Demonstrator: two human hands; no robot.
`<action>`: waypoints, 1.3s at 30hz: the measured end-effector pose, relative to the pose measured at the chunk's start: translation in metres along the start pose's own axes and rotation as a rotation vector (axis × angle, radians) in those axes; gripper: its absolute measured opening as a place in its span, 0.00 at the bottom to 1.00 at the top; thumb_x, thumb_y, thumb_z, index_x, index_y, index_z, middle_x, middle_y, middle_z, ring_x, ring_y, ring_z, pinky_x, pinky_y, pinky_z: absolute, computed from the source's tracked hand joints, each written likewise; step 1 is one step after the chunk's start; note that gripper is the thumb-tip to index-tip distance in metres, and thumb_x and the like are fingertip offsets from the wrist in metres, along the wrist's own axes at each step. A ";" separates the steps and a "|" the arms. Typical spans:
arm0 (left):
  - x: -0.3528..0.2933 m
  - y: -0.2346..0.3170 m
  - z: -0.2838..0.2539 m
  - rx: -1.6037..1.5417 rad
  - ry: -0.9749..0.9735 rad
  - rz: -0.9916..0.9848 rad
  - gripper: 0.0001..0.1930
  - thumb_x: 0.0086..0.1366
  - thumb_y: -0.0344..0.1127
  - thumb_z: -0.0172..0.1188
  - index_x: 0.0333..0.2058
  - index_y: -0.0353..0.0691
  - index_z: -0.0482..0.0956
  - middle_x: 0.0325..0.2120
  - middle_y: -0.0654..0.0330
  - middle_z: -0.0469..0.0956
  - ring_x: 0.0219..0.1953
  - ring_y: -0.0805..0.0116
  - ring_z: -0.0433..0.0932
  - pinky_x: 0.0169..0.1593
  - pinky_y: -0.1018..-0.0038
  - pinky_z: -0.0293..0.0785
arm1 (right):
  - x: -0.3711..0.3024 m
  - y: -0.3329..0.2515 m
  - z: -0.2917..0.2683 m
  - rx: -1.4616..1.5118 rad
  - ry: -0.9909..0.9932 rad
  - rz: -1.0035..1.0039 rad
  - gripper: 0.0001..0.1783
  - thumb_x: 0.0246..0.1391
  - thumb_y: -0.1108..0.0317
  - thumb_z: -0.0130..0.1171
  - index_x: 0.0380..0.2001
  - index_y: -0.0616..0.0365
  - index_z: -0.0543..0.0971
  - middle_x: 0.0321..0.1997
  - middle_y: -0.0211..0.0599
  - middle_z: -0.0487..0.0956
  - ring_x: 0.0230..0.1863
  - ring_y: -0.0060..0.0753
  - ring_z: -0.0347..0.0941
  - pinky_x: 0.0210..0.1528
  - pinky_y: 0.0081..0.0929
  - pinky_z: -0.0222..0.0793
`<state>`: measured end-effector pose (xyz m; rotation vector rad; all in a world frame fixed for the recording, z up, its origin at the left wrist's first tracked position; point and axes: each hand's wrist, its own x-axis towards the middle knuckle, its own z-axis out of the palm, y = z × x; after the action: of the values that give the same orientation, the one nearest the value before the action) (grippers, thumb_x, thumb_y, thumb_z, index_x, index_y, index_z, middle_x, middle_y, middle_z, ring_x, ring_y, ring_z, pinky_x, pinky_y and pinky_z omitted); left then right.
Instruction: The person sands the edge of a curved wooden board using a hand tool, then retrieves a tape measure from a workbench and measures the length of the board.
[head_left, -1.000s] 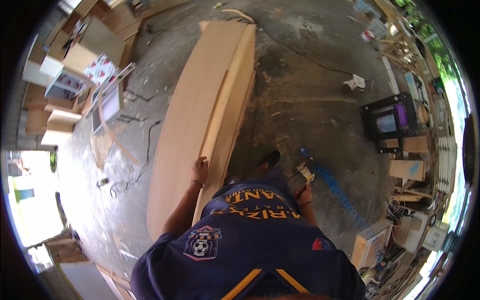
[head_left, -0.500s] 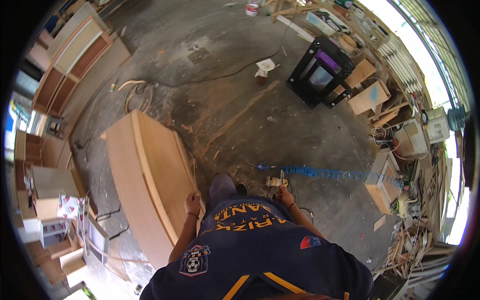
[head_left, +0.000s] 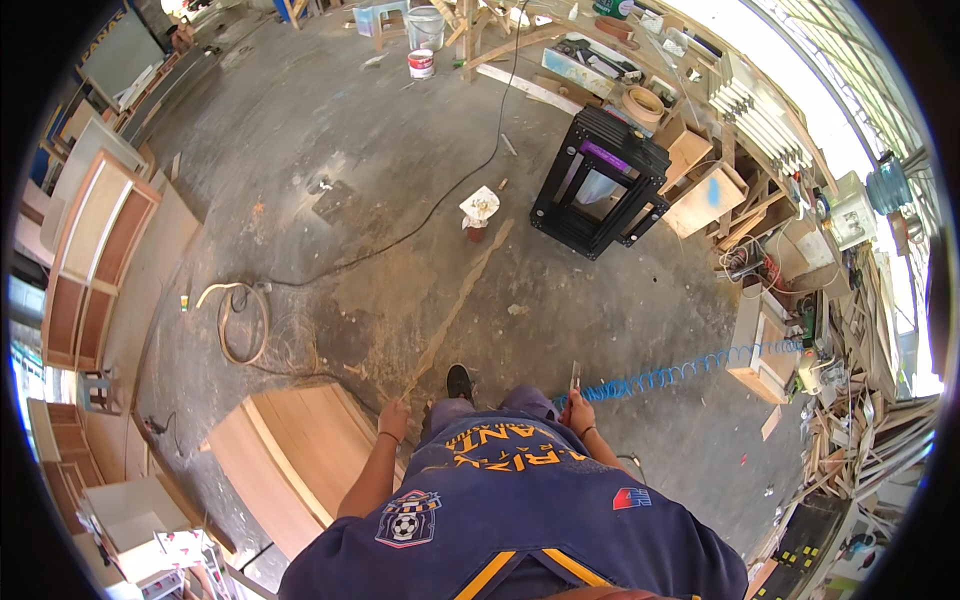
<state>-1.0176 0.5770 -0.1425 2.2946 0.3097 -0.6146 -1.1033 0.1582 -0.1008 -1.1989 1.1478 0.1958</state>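
Note:
My left hand (head_left: 393, 415) is closed, with a thin, light wooden stick poking out past the fingers. It is just beyond the near right corner of a pale wooden cabinet (head_left: 285, 440). My right hand (head_left: 577, 412) is closed round the handle of a small hand tool (head_left: 575, 377). A narrow, flat, light-coloured blade sticks up from it, but its exact kind is too small to make out. Beside this hand, a blue coiled air hose (head_left: 650, 380) runs off to the right. A dark shoe (head_left: 459, 380) shows between my hands.
A black frame with a purple panel (head_left: 600, 180) stands ahead on the right. A paper-topped container (head_left: 478, 215), a cable (head_left: 400, 240) and a looped hose (head_left: 262, 325) are on the concrete floor. Cabinets (head_left: 90, 260) line the left; wood scraps (head_left: 850, 400) are piled right.
My view has shifted forward, so the wooden cabinet sits lower and nearer my left arm. A foot has come forward. Both hands stay closed on what they hold.

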 end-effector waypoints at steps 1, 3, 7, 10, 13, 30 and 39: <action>0.019 0.009 -0.004 0.020 0.070 0.027 0.21 0.55 0.41 0.54 0.45 0.34 0.70 0.36 0.51 0.76 0.38 0.57 0.75 0.43 0.66 0.70 | 0.005 -0.006 0.002 0.063 0.005 -0.012 0.24 0.49 0.44 0.50 0.26 0.57 0.70 0.18 0.35 0.68 0.18 0.33 0.67 0.21 0.32 0.68; 0.063 0.021 -0.006 0.060 0.220 0.083 0.23 0.55 0.44 0.53 0.44 0.33 0.70 0.37 0.48 0.75 0.41 0.54 0.74 0.45 0.65 0.67 | 0.014 -0.023 0.009 0.193 0.034 0.049 0.23 0.49 0.44 0.50 0.25 0.55 0.69 0.17 0.34 0.67 0.17 0.32 0.66 0.19 0.31 0.66; 0.139 0.034 -0.010 -0.294 0.047 -0.055 0.23 0.54 0.48 0.54 0.41 0.33 0.72 0.38 0.48 0.74 0.43 0.58 0.74 0.44 0.67 0.68 | 0.036 -0.082 0.028 0.405 0.057 0.149 0.20 0.49 0.45 0.51 0.24 0.52 0.69 0.16 0.32 0.67 0.15 0.30 0.64 0.17 0.28 0.62; 0.161 0.070 -0.007 -0.031 -0.175 -0.114 0.23 0.53 0.48 0.54 0.41 0.36 0.74 0.39 0.47 0.74 0.43 0.60 0.74 0.45 0.68 0.68 | 0.078 -0.119 0.028 0.353 0.055 0.089 0.21 0.50 0.46 0.49 0.25 0.55 0.69 0.16 0.33 0.68 0.14 0.30 0.65 0.17 0.25 0.63; 0.170 0.085 0.013 0.507 -0.361 0.127 0.20 0.53 0.46 0.53 0.40 0.37 0.75 0.36 0.47 0.75 0.40 0.57 0.75 0.43 0.64 0.70 | 0.126 -0.168 0.028 0.324 -0.022 0.007 0.21 0.51 0.46 0.49 0.26 0.55 0.70 0.16 0.33 0.69 0.14 0.28 0.65 0.17 0.24 0.64; 0.311 0.186 0.047 0.406 -0.088 0.343 0.16 0.57 0.42 0.47 0.37 0.41 0.78 0.35 0.50 0.76 0.41 0.53 0.74 0.45 0.66 0.69 | 0.279 -0.467 0.145 -0.018 -0.147 -0.251 0.11 0.50 0.57 0.55 0.27 0.51 0.69 0.18 0.25 0.67 0.16 0.20 0.64 0.13 0.21 0.62; 0.379 0.222 0.045 0.013 -0.029 -0.073 0.21 0.57 0.51 0.48 0.33 0.37 0.78 0.32 0.52 0.77 0.34 0.57 0.76 0.37 0.67 0.71 | 0.336 -0.584 0.237 -0.020 -0.239 -0.180 0.16 0.47 0.63 0.56 0.38 0.56 0.66 0.27 0.31 0.75 0.20 0.19 0.64 0.14 0.19 0.59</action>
<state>-0.6216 0.4042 -0.2337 2.2928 0.3780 -0.6882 -0.4224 -0.0393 -0.0168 -1.2530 0.8282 0.2081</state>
